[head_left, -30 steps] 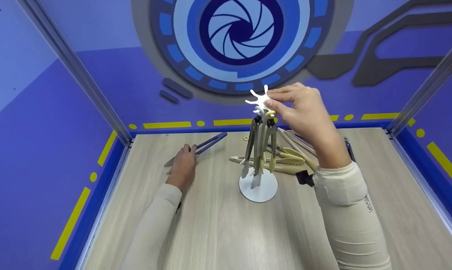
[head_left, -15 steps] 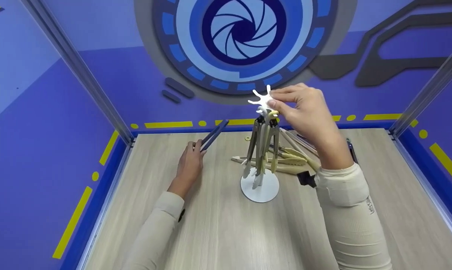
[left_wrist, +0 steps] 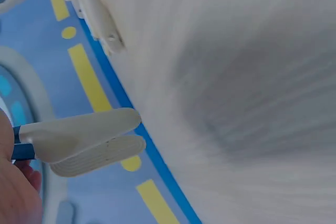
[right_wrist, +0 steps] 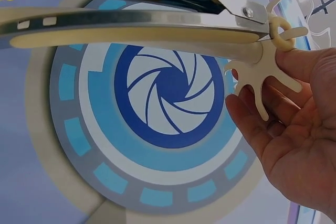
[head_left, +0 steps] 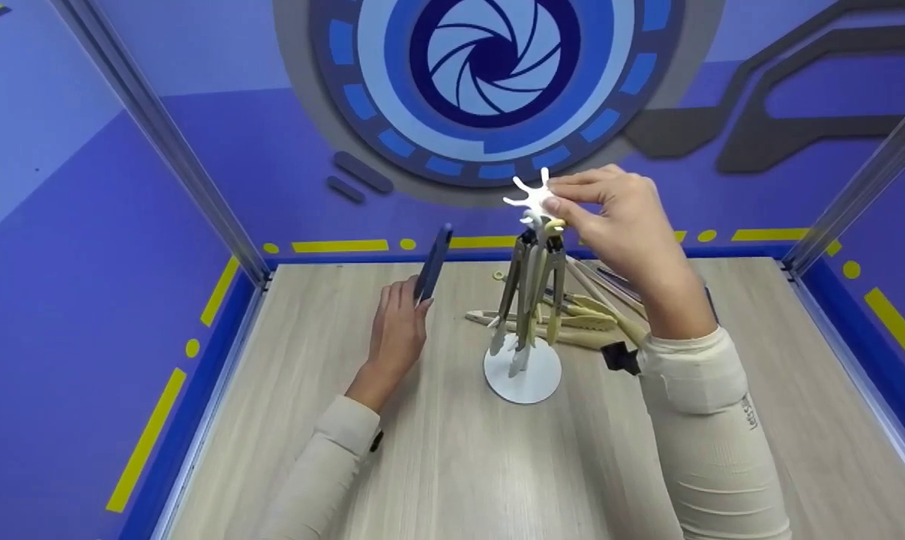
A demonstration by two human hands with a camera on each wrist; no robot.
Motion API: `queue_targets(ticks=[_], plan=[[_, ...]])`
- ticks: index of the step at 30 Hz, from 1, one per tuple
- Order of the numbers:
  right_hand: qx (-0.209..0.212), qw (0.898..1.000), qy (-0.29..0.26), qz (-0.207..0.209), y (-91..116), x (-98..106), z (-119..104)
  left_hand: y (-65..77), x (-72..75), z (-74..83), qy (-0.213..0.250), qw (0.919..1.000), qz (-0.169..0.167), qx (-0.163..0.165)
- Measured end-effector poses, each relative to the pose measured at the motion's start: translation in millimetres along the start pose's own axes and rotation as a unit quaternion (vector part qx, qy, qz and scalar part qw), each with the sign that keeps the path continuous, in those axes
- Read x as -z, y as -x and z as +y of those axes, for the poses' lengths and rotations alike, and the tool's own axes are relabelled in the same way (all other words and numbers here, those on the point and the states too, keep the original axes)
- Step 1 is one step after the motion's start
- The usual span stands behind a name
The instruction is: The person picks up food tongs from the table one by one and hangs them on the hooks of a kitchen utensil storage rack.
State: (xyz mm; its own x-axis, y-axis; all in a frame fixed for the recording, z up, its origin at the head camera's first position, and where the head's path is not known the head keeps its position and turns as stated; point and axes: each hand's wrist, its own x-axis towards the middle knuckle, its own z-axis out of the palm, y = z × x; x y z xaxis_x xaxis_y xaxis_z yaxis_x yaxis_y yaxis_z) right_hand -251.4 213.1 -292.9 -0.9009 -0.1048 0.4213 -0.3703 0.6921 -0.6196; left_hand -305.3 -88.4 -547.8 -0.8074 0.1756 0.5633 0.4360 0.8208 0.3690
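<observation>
My left hand (head_left: 398, 330) grips a pair of tongs with dark blue handles (head_left: 433, 264), raised at the back left of the table. In the left wrist view its pale rounded tong heads (left_wrist: 86, 132) lie close together. My right hand (head_left: 630, 225) pinches the white star-shaped hook top (head_left: 533, 198) of a utensil stand between thumb and fingers. Several tongs (head_left: 513, 281) hang from its hooks above the round white base (head_left: 523, 382). Up close in the right wrist view, metal-armed tongs (right_wrist: 210, 23) hang by a yellow ring (right_wrist: 282, 34) on one hook.
Behind and right of the stand lies a pile of utensils, with pale yellow tongs (head_left: 587, 322) among them. A small yellow ring (head_left: 498, 276) lies near the table's back edge. Blue patterned walls (head_left: 220, 150) enclose the wooden table (head_left: 430, 465) at back and sides.
My left hand has lifted the blue-handled tongs from the table and moved right, turning them more upright. My right hand stays at the stand's top.
</observation>
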Motion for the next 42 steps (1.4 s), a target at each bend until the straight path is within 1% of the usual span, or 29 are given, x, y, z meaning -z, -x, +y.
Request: queue_targets(ticks=[3,9,12,14,20,23,26,31,36,42], plan=[[0.006,1.000,-0.003,0.004,0.4,0.3,-0.1,-1.0,4.5,7.2,0.037,0.9992,0.016,-0.006],[0.023,1.000,-0.010,0.014,0.5,-0.2,0.8,-4.7,12.7,20.4,0.084,0.9958,0.034,-0.013],[0.023,1.000,-0.007,0.013,0.8,-0.6,0.8,-6.0,17.1,26.9,0.097,0.9946,0.033,-0.013],[0.022,1.000,-0.005,0.011,0.7,-0.5,1.0,-7.7,19.7,31.2,0.102,0.9939,0.036,-0.022],[0.023,1.000,-0.009,0.011,2.0,0.2,2.2,-17.8,27.8,43.8,0.097,0.9909,0.059,-0.073],[0.021,1.000,-0.013,0.011,2.9,0.9,3.0,-23.4,32.4,51.8,0.103,0.9887,0.065,-0.088],[0.017,1.000,-0.011,0.009,3.1,1.7,2.6,-28.2,37.5,61.5,0.121,0.9851,0.072,-0.098],[0.009,1.000,-0.009,0.006,2.8,2.2,1.7,-34.8,45.2,77.9,0.150,0.9793,0.080,-0.111],[0.018,1.000,-0.014,0.011,2.0,0.9,1.7,-41.1,52.4,92.4,0.180,0.9739,0.075,-0.116],[0.025,1.000,-0.013,0.012,1.6,-1.7,1.2,-45.3,53.6,98.7,0.197,0.9706,0.073,-0.118]])
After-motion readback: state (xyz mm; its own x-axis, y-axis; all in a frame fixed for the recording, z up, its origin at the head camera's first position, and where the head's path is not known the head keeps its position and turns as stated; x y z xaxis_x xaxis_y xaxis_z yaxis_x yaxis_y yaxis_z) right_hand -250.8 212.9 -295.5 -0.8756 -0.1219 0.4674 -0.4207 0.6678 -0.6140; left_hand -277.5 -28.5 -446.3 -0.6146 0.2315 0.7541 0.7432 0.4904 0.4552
